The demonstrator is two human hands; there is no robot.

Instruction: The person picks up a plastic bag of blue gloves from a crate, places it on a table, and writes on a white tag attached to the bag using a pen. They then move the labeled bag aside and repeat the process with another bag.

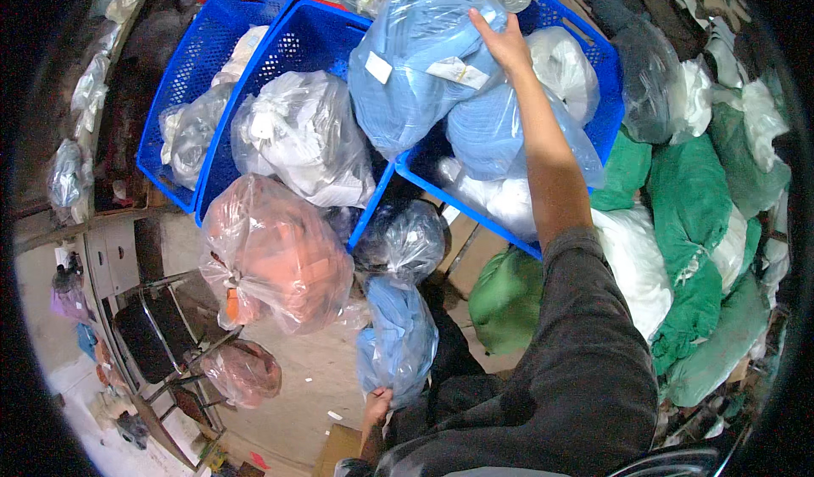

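My right hand (502,43) reaches to the upper right side of a large clear plastic bag of folded light blue cloth (403,61). Its thumb lies across the plastic and the other fingers curl in at the bag's edge. White paper labels show inside the bag. Beneath it, partly behind my forearm, lies another bag of blue cloth (492,133) in a blue crate (606,87). Low in the view, my left hand (379,405) is closed on the gathered end of a smaller clear bag of blue cloth (394,333), which hangs beside my body.
Two more blue crates stand to the left; one holds a bag of white cloth (301,133). A bag of orange cloth (275,256) sits before them. Green sacks (691,214) pile up at right. A dark chair (153,333) and a reddish bag (242,371) are at lower left.
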